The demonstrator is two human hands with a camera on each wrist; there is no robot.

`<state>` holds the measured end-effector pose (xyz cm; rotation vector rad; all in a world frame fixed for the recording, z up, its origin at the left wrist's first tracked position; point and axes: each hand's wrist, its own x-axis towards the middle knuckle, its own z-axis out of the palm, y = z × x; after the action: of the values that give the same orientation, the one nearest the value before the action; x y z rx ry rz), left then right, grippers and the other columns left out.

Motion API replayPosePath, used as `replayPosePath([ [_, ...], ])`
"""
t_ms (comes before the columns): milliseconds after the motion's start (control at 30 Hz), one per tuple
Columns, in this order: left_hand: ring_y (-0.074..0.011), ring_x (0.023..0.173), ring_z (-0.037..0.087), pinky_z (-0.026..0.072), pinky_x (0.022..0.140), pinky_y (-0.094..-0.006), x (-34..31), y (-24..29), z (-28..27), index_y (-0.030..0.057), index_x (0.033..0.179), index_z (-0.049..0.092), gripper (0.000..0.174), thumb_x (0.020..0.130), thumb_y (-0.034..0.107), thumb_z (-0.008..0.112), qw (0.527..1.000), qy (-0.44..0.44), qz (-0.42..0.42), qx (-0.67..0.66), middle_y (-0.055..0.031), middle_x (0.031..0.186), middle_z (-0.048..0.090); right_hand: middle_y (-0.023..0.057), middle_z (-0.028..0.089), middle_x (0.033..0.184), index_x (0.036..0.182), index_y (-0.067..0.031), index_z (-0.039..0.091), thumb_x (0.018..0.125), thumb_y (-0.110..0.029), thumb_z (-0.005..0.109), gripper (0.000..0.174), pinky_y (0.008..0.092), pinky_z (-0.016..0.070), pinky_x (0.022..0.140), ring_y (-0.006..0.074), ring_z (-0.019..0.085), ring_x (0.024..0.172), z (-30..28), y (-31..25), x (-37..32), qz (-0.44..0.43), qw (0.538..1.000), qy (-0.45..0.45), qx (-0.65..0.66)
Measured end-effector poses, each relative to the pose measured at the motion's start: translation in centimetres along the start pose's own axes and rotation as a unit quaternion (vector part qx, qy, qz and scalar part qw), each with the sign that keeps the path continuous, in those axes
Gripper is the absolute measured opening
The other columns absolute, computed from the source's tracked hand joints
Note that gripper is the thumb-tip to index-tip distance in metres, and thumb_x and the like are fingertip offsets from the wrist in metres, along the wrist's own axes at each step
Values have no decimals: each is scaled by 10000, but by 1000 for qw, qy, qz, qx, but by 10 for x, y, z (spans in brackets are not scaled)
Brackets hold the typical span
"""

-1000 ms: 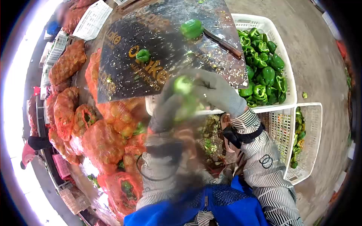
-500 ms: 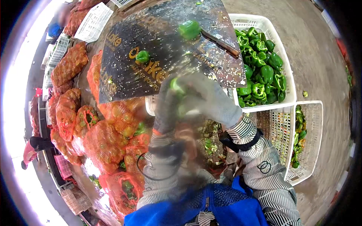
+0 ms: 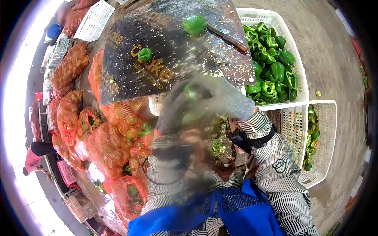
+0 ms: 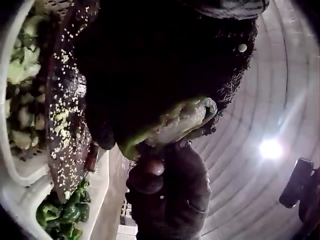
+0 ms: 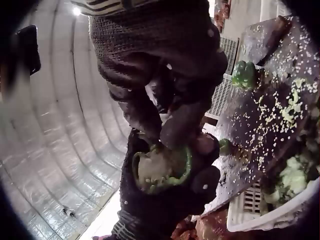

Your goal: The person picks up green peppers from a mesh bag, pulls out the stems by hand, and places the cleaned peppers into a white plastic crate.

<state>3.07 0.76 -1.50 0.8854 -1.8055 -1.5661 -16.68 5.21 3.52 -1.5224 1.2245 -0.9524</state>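
Both hands wear grey gloves and meet close over the board's near edge, blurred in the head view. My left hand point(image 3: 170, 112) grips a cut-open green bell pepper point(image 5: 187, 167), its seedy pale core facing up in the right wrist view. Fingertips of my right hand point(image 3: 232, 99) pinch at the core inside the pepper's opening. In the left wrist view the pepper's cut edge point(image 4: 175, 122) shows between the two dark gloves. On the black board point(image 3: 124, 76) lie a whole green pepper point(image 3: 194, 24), a smaller green pepper piece point(image 3: 145, 54) and a knife point(image 3: 230, 40).
At the right stands a white crate point(image 3: 301, 74) with many cut green peppers. Below it is another white crate point(image 3: 328, 157) with pepper scraps. Red mesh sacks point(image 3: 108, 145) crowd the left. A white crate of pale scraps point(image 5: 295, 175) sits under the board's near edge.
Both hands stay together at the pepper, with my right fingers shifting slightly over its opening. The view has shifted a little; board, knife and the other peppers stay in place.
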Motion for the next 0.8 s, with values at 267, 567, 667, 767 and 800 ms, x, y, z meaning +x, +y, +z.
replayPosePath([
  [267,-268,992,603,587,786,-331,4,-5,-2,46,1210,517,534,751,89,786,999,17,-31,13,-169,1254,456,169,632,895,1031,6,609,758,-139,661,313,372,505,759,286,619,799,8,4,5,25,995,58,74],
  [567,-202,929,618,552,794,-359,-1,25,-5,63,1226,496,423,997,418,505,964,109,-22,-241,-96,1068,609,134,620,1154,1118,-44,657,798,-124,645,330,349,517,882,227,617,999,-9,-8,6,-24,992,121,-35],
  [667,-149,960,582,503,796,-278,-3,33,-6,44,1231,508,433,954,372,568,983,64,-61,-161,-59,1052,606,147,603,1115,1145,-33,649,818,-114,650,337,384,494,894,287,601,985,2,1,11,-161,982,74,-63],
  [767,-208,1011,605,544,790,-332,-3,33,-1,24,1253,492,434,930,303,572,987,69,-45,-135,-127,1114,618,164,586,1029,1126,-18,639,806,-121,669,338,407,478,876,336,593,956,6,-4,9,-62,997,18,-38],
  [800,-193,1029,594,534,780,-301,-5,23,-8,53,1236,529,391,900,233,617,992,49,31,112,-121,1153,586,174,567,970,1106,-12,633,794,-120,681,334,418,474,860,364,585,961,11,1,6,-84,994,51,-43],
])
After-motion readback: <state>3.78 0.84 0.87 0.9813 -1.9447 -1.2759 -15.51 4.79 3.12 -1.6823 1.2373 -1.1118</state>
